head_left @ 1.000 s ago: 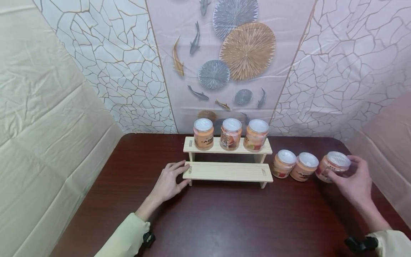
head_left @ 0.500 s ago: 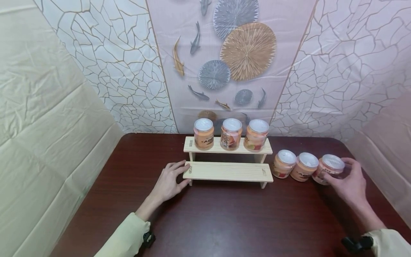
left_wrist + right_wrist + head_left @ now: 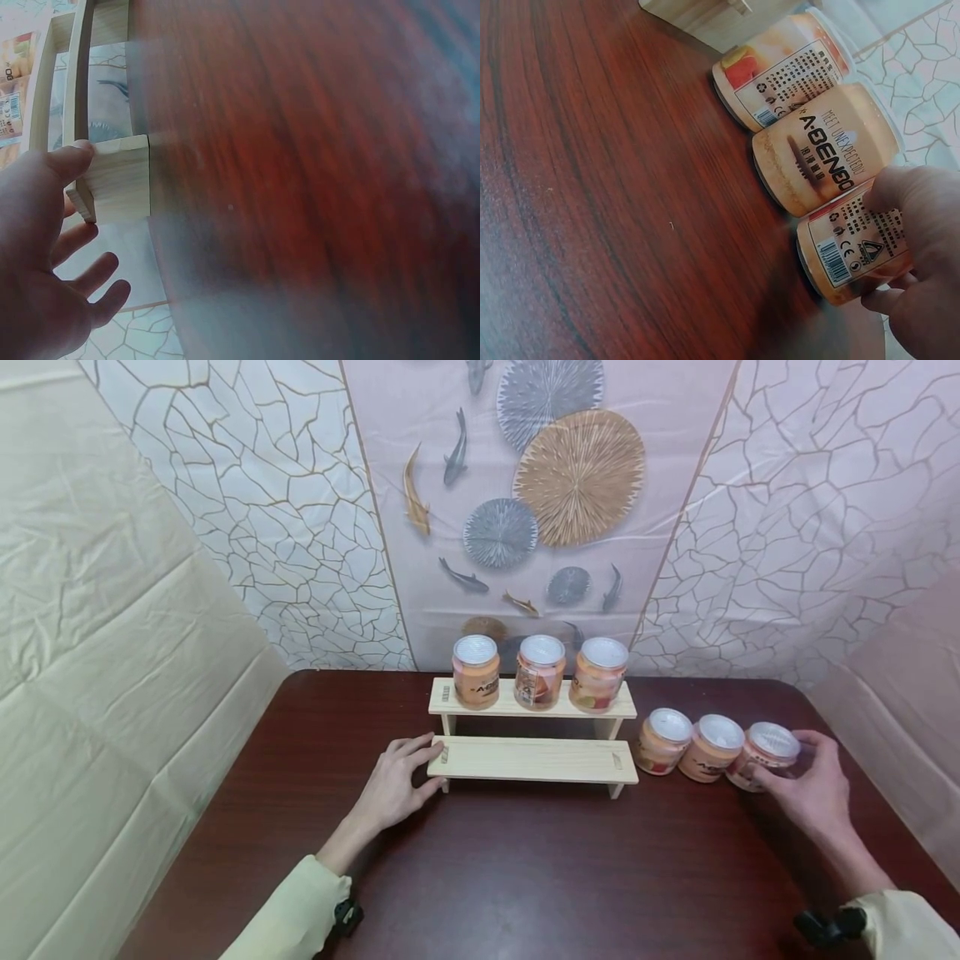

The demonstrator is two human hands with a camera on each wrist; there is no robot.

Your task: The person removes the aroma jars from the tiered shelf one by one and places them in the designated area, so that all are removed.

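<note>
Well, dark wood-grained table (image 3: 525, 877) under jars (image 3: 707, 762), fish-printed cloth (image 3: 585, 556) behind.

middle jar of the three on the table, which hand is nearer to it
Right: the right hand grips the end jar, just beside the middle jar. The left hand is farther, at the lower shelf's left end.

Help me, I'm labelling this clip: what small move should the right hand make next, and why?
Probably loosen the right hand and let go of the end jar: the jar appears to stand upright on the table, close beside the middle jar, so it likely needs no support.
</note>
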